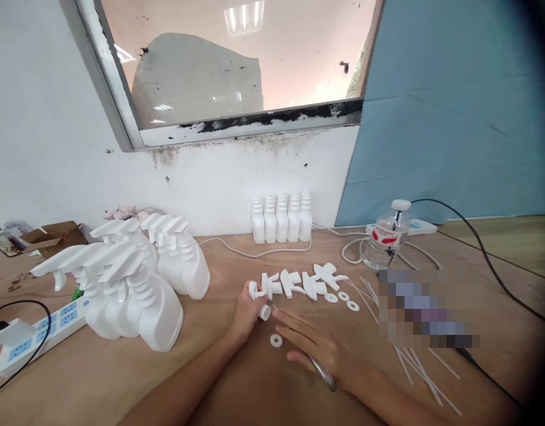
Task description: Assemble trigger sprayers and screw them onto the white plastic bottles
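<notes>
My left hand point(247, 312) is closed around a white spray trigger head point(264, 312), its round collar facing right. Close to that collar, my right hand point(319, 343) holds a slim metallic tool point(323, 374) under its palm, with the fingers stretched toward the collar. A white ring washer point(276, 340) lies on the wooden table point(236, 384) between the hands. Several white trigger heads point(314, 286) lie in a row beyond them, with more washers point(344, 296) beside. Thin white tubes point(421, 378) are scattered to the right.
Assembled white spray bottles point(159, 307) stand at the left, near a power strip point(45, 331) and a cardboard box point(57, 236). Several bottles without heads point(281, 222) line the wall. A water bottle point(386, 236), cables and a blurred-out object point(425, 307) are at the right.
</notes>
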The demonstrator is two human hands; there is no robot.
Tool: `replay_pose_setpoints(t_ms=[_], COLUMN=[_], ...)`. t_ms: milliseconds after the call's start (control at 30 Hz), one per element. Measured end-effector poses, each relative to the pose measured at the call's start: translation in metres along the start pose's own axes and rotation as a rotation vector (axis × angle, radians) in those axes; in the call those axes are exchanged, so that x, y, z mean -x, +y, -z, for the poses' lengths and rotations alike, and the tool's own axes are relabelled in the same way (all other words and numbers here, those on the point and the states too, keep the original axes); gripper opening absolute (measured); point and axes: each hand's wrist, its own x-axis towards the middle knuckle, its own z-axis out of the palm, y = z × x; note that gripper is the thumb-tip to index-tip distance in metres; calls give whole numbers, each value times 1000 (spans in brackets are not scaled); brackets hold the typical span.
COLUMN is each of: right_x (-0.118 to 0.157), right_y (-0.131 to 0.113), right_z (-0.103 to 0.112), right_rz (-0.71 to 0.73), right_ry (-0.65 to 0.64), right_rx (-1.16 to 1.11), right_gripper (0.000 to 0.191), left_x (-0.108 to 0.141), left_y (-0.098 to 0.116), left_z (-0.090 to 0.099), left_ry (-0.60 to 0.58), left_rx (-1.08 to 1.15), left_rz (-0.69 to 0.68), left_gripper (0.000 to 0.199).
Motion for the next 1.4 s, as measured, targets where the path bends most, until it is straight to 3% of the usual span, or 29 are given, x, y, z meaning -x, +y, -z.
replay_pose_setpoints(t_ms=[167,267,333,533,767,867,1033,1100,1200,1300,1400], right_x=[9,5,1,-5,8,4,-11,-11,-3,8,14], right_y=[3,-1,-5,-9,5,6,-4,-5,1,13,20], right_z=[6,9,8,0,-2,3,6,4,4,11,19], right_rz=[-283,-569,-684,-709,-967,-940,-767,-777,-834,-782,-728], right_ry=[107,99,76,-116,119,143,-62,-68,32,126,168], right_rx=[-164,-412,-549,-598,-590,-671,-740,-693,-415,-78,42], right_gripper=[28,25,27,32,53,47,37,43,48,46,41], left_x=[-12,-20,-25,-32,-30,-28,-25,-24,-24,-24,-26], left_y=[4,7,6,-1,-2,1,9,11,12,10,6], left_z=[14,24,29,31,32,32,34,35,36,38,40], left_ry=[110,149,147,168,283,307,271,241,185,110,87], left_rx=[-198,-320,-408,-655,-844,-891,-979,-1030,-1063,-1058,-1036], left_rz=[-186,-247,-276,-316,-359,-408,-511,-566,-603,-617,-620], left_gripper=[25,26,27,36,47,40,22,22,24,25,33])
